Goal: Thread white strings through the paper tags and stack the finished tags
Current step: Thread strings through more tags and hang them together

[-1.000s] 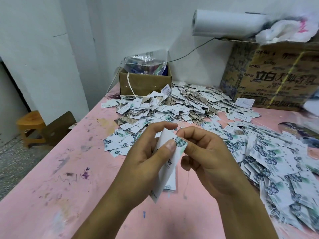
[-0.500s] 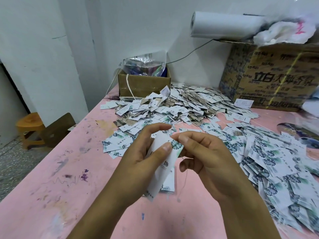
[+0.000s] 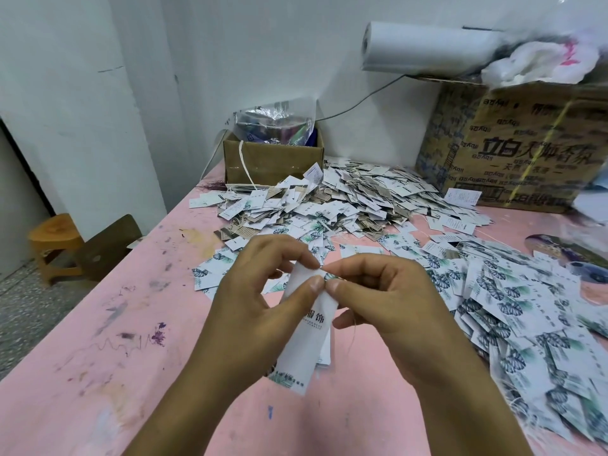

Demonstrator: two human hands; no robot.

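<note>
My left hand [image 3: 260, 301] pinches a white paper tag [image 3: 304, 343] with a green leaf print near its top, thumb in front and fingers behind. My right hand [image 3: 385, 301] meets it at the tag's top corner, thumb and forefinger pinched there. A thin white string [image 3: 354, 334] hangs down below my right hand. A few more tags show just behind the held one. A large heap of tags [image 3: 329, 202] covers the back of the pink table [image 3: 115, 324], and another spread of leaf-print tags [image 3: 513, 307] lies to the right.
A small open cardboard box [image 3: 273, 162] with a plastic bag stands at the back. A big printed carton [image 3: 523, 153] at the right rear carries a white roll [image 3: 427, 49] and a crumpled bag. Left of the table, a wooden stool [image 3: 54, 245] stands on the floor.
My two hands have drawn closer at the tag's top corner, and my right fingertips now meet my left thumb there. The tag has tilted slightly.
</note>
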